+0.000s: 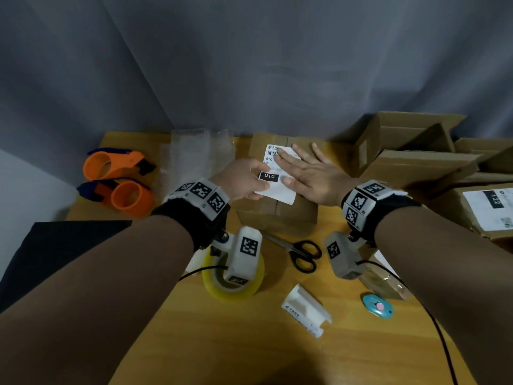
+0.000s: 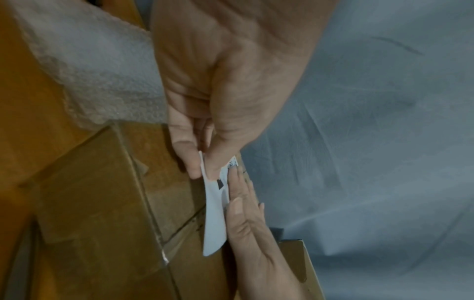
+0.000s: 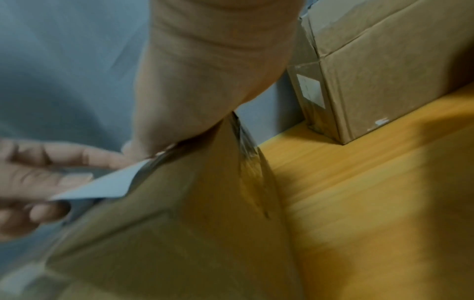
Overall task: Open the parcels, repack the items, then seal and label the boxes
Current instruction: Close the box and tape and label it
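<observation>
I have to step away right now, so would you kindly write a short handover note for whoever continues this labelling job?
Left hand: pinches the near-left edge of the shipping label, which is still lifted off the box there.
Right hand: open, flat, pressing the label's far part onto the taped box.
Done: this box is closed and taped; the label marked 010 is partly stuck. A box labelled 122 sits at the right.
Left: smooth down the held edge. Open boxes at the right rear still look unsealed.
Nearby: tape roll, scissors, two orange tape dispensers.
</observation>
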`<state>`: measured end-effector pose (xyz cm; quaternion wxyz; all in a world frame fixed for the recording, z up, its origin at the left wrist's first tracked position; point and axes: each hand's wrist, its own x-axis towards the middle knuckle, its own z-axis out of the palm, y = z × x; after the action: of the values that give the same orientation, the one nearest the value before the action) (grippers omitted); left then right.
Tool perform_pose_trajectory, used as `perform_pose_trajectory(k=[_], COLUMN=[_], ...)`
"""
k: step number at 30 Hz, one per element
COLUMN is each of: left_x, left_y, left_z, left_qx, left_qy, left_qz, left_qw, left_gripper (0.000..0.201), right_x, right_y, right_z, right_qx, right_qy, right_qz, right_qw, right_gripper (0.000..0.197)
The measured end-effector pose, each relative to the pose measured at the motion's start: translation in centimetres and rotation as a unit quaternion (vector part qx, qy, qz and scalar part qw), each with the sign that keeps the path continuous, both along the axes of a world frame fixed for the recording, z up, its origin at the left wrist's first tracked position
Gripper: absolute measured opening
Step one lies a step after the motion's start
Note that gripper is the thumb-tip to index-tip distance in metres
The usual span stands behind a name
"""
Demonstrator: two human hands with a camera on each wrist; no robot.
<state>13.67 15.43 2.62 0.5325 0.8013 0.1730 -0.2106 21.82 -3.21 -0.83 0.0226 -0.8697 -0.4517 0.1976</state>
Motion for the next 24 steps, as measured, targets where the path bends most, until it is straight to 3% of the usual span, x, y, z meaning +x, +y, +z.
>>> perform_pose_trajectory(k=[9,24], left_x=[-0.5,-2.2], left_y=[-0.5,-1.0], left_z=[0.2,0.7], left_qx=[0.024,0.079], left_qy=[-0.011,0.001], left_qz=[-0.017,-0.003], left_qw=[1.0,0.997], left_gripper=[0.048,0.05], right_x=[-2.7,-6.4], right_y=[-1.0,-0.6], right_z=[-0.3,0.5], right_qx=[0.001,-0.036], right_qy=[0.002,-0.014], right_qz=[0.052,0.018], right_qw=[0.999,0.999], right_gripper=[0.086,0.086])
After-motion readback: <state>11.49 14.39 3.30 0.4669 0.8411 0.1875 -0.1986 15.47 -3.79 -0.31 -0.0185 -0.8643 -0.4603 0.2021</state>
